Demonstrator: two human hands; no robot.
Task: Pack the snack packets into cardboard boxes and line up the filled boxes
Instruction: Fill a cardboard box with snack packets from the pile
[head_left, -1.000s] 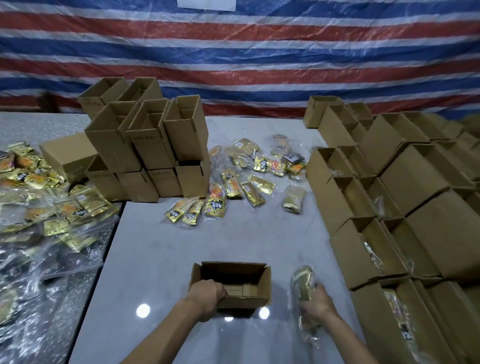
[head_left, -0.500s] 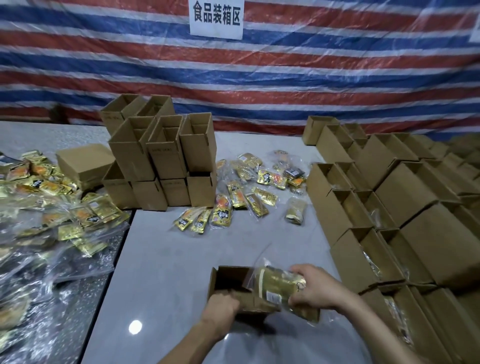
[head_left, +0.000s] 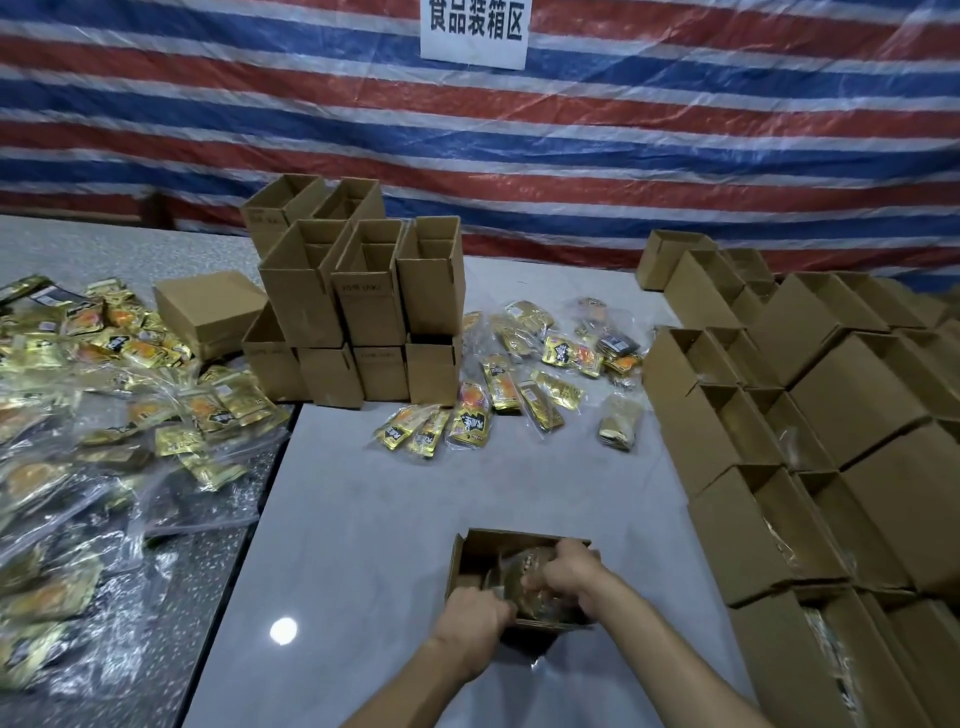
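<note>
A striped tarp (head_left: 675, 130) in red, white and blue bands hangs across the whole back, its surface glossy and creased. A white sign (head_left: 474, 31) with black Chinese characters is fixed high on it, cut off by the top edge. In front lies a pale grey counter (head_left: 363, 519), with a round spot of reflected light (head_left: 283, 630) near its front left. Just beside it on the left stands a speckled grey counter (head_left: 104, 249), with a dark seam (head_left: 249, 530) between them.

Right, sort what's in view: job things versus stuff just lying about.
Job: open box, bag of packets, left hand, right hand, loose packets, stacked boxes, lined-up boxes.
Lying about: paper sign, striped tarp.
</note>
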